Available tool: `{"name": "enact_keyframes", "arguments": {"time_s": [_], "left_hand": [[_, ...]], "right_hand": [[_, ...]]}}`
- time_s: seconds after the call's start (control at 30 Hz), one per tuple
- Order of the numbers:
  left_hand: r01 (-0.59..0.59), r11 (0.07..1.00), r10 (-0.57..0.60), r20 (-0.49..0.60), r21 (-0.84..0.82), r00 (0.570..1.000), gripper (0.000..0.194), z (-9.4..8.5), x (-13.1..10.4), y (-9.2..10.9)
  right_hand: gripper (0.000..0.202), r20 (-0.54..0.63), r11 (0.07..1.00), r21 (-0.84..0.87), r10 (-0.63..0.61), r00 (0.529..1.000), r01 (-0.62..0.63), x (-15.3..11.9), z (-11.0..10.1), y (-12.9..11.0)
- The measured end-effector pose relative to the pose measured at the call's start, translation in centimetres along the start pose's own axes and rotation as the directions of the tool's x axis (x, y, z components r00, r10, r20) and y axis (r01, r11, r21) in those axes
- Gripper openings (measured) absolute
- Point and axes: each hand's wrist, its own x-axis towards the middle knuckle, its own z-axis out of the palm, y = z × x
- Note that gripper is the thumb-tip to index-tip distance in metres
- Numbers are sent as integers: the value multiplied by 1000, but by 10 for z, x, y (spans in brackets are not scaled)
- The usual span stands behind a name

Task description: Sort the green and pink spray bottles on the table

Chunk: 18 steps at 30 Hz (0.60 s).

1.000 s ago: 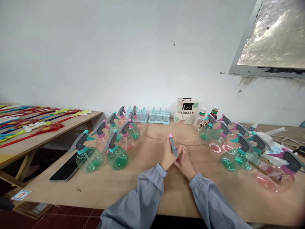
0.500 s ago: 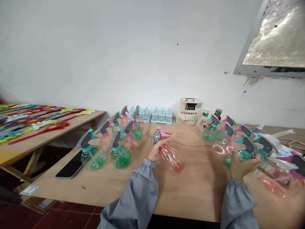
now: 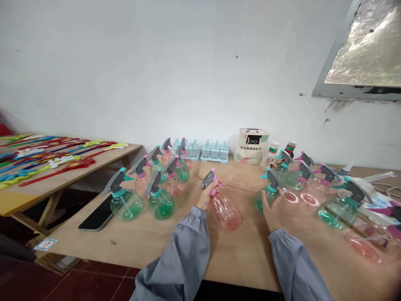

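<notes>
My left hand (image 3: 207, 194) is closed around the neck of a pink spray bottle (image 3: 226, 214) with a grey and pink trigger head, tilted over the middle of the table. On the right, my right hand (image 3: 272, 207) grips a green spray bottle (image 3: 259, 200) with a teal collar; the palm hides part of it. Left of my hands stand several green and pink spray bottles, the nearest being a green spray bottle (image 3: 161, 205). More of them stand on the right, among them a large green spray bottle (image 3: 340, 212) and a pink spray bottle (image 3: 363, 244).
A phone (image 3: 96, 217) lies at the table's left. Along the wall are pale blue popsicle molds (image 3: 214, 153), a paper bag (image 3: 251, 146) and two capped bottles (image 3: 272, 154). Colourful plastic pieces (image 3: 62, 163) cover another table at far left.
My right hand has moved left, bringing the green spray bottle out of the right-hand group towards the middle. My left hand still holds the pink spray bottle, which looks more upright.
</notes>
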Motion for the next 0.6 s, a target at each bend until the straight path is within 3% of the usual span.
{"name": "enact_keyframes", "arguments": {"time_s": [0.1,0.23,0.33,0.47,0.6], "left_hand": [[-19,1000,19,23,3,1000,39,2,-1,1],[-9,1000,10,-53,12,999,34,3,-2,1],[36,999,-36,8,5,999,39,2,-2,2],[21,1000,-21,2,1,1000,35,-3,1,0],[3,1000,1,113,-30,994,33,-11,4,0]], "right_hand": [[75,-2,1000,5,-10,1000,10,-2,2,1],[77,8,1000,12,-15,1000,15,-1,0,5],[77,13,1000,6,-21,1000,21,-1,-1,5],[74,18,1000,7,-21,1000,21,-1,-2,4],[78,29,1000,21,-13,999,12,0,-3,4]]}}
